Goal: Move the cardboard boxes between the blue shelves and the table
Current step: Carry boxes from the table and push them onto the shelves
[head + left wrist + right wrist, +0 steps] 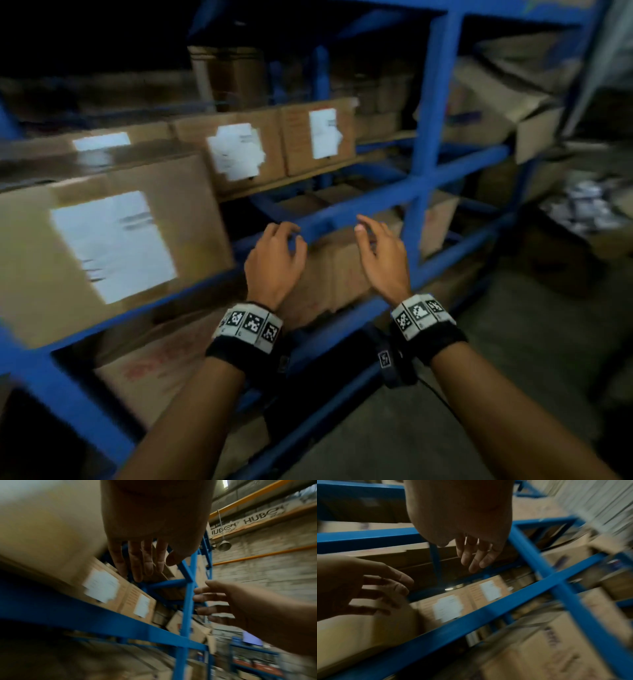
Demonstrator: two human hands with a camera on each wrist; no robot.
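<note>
Blue metal shelves (424,113) hold several brown cardboard boxes. A large box with a white label (113,240) stands at the left on the middle level, and two smaller labelled boxes (239,150) sit further back. Both hands hover empty in front of the middle shelf rail (335,212). My left hand (277,253) has relaxed fingers near the rail. Just to its right, my right hand (380,253) is spread, palm facing left. A plain box (335,270) on the level below lies behind and between them. In the wrist views the left hand (142,561) and right hand (474,555) hold nothing.
More boxes (489,113) fill the right bay, some tilted with loose flaps. A low box with white packets (582,205) stands at the right on the grey floor (513,359). A blue upright post (428,137) divides the bays.
</note>
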